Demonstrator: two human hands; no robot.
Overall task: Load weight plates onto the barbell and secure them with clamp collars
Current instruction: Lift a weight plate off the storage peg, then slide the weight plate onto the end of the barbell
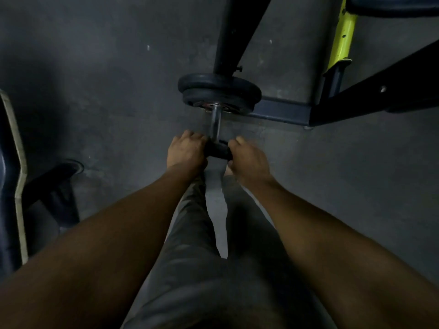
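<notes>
The chrome barbell sleeve (215, 122) points toward me at the centre of the head view. Two black weight plates (219, 92) sit on it, pushed to the far end. A black clamp collar (218, 150) is at the near tip of the sleeve. My left hand (186, 150) grips the collar from the left and my right hand (248, 157) grips it from the right, fingers curled over it. Most of the collar is hidden between my hands. A stretch of bare sleeve lies between collar and plates.
A black rack upright (235, 32) rises behind the plates, with a dark steel base frame (285, 112) and a yellow post (342, 36) at the right. A padded bench (11, 174) with a black foot (59, 172) stands at the left. The floor is dark grey concrete.
</notes>
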